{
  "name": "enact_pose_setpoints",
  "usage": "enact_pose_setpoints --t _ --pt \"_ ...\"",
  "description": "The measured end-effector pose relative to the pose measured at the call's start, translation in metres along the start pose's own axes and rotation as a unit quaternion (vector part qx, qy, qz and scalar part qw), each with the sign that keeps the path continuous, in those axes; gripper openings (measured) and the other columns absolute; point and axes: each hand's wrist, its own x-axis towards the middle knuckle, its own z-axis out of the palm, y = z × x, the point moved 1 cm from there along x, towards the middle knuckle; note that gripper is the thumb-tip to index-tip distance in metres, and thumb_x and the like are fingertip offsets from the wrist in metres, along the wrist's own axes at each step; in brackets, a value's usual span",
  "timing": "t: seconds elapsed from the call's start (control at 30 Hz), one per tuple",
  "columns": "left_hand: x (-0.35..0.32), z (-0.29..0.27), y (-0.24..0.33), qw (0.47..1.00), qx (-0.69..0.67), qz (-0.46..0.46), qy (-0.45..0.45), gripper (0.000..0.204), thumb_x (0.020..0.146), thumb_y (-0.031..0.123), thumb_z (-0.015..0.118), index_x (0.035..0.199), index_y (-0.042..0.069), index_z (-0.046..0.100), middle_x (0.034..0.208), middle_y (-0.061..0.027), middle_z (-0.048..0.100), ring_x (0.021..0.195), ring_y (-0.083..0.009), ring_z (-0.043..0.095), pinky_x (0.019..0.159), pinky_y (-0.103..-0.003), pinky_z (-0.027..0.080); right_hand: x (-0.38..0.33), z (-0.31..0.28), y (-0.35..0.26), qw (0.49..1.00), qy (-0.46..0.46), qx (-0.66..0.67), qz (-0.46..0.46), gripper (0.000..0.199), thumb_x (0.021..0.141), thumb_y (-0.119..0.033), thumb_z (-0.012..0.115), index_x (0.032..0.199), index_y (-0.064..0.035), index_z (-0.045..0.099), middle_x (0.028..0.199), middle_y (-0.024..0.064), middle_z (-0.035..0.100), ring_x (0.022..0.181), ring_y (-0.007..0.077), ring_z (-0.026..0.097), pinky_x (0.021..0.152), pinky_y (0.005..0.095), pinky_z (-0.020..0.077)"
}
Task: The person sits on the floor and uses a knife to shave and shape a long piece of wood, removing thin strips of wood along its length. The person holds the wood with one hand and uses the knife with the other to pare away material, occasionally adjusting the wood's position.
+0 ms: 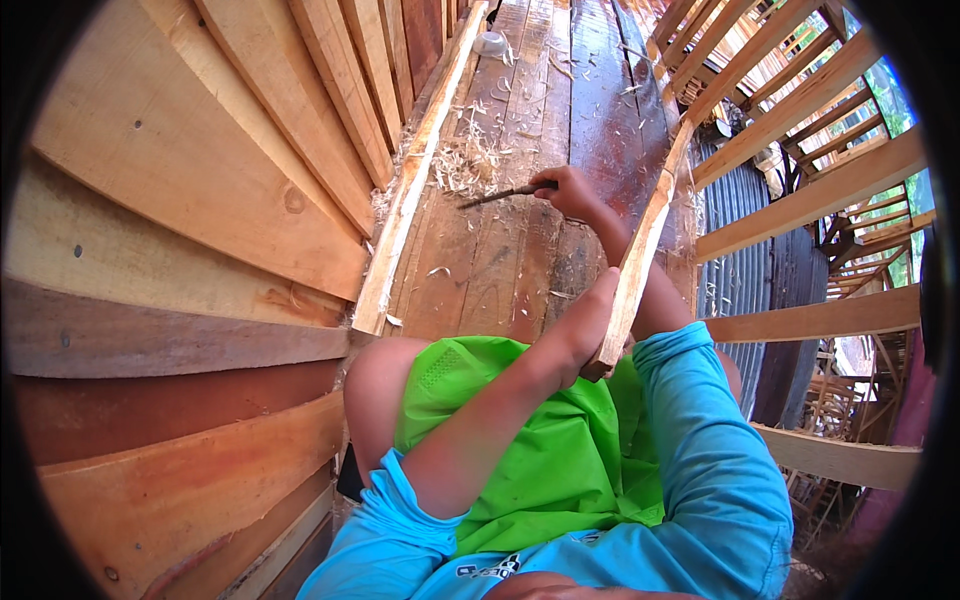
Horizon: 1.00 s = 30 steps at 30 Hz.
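Note:
My left hand (597, 318) is wrapped round the near end of a pale wooden strip (648, 235). The strip slants up and away to the right, toward the slatted railing, and its surface looks rough and whittled. Beyond it, my right hand (572, 193) grips the handle of a knife (505, 193). The dark, narrow blade points left, above the floorboards and close to a heap of curled wood shavings (468, 165). My right forearm passes behind the strip. A second pale strip (413, 185) lies lengthwise along the left wall, touching nothing of mine.
Wooden plank walls (190, 160) rise on the left. A slatted railing (810, 255) stands on the right, with corrugated metal sheeting (735, 285) beyond it. Shavings are scattered over the wet-looking plank floor (530, 250). A small whitish object (491, 44) sits at the far end. Green cloth (540, 440) covers my lap.

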Motion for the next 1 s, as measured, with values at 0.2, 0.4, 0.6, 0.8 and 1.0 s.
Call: enact_pose_setpoints --t 0.2,0.4,0.6,0.8,1.0 --pt "-0.003 0.005 0.002 0.999 -0.020 0.019 0.024 0.051 0.095 0.059 0.030 0.105 0.012 0.047 0.066 -0.0031 0.050 0.045 -0.0102 0.049 0.035 -0.026 0.042 -0.009 -0.034 0.013 0.977 -0.189 -0.044 -0.084 0.026 0.074 0.001 0.073 0.099 -0.0043 0.072 0.090 0.0109 0.073 0.079 0.0186 0.068 0.074 0.0320 0.0521" --pt "0.002 0.000 0.001 1.000 -0.006 -0.016 0.000 0.051 0.095 0.059 0.029 0.106 0.013 0.047 0.065 -0.0031 0.050 0.045 -0.0104 0.049 0.034 -0.026 0.041 -0.003 -0.027 0.034 0.993 0.014 -0.094 -0.064 0.027 0.072 0.003 0.072 0.098 -0.0042 0.072 0.089 0.0141 0.071 0.079 0.0288 0.067 0.074 0.0361 0.0507" --pt "-0.001 -0.002 0.002 1.000 -0.011 -0.010 0.012 0.051 0.095 0.058 0.030 0.107 0.012 0.048 0.064 -0.0030 0.050 0.045 -0.0106 0.049 0.034 -0.026 0.041 -0.008 -0.023 0.033 0.996 0.013 -0.048 -0.078 0.026 0.073 0.003 0.071 0.097 -0.0065 0.072 0.093 0.0112 0.071 0.088 0.0291 0.062 0.087 0.0386 0.0451" --pt "0.002 -0.005 -0.001 1.000 -0.014 -0.012 0.002 0.051 0.095 0.058 0.029 0.108 0.012 0.048 0.066 -0.0028 0.050 0.046 -0.0110 0.049 0.035 -0.026 0.041 -0.015 -0.033 0.048 0.966 -0.020 -0.183 -0.182 0.028 0.072 0.002 0.069 0.098 -0.0080 0.073 0.097 0.0062 0.070 0.096 0.0271 0.057 0.096 0.0401 0.0395" --pt "-0.001 -0.001 0.004 1.000 -0.008 -0.027 0.002 0.052 0.095 0.059 0.028 0.108 0.013 0.048 0.066 -0.0023 0.049 0.046 -0.0106 0.047 0.036 -0.027 0.040 0.026 -0.010 0.046 0.966 0.069 -0.189 -0.163 0.027 0.075 0.002 0.065 0.099 -0.0068 0.073 0.100 0.0074 0.070 0.098 0.0277 0.057 0.094 0.0368 0.0426"
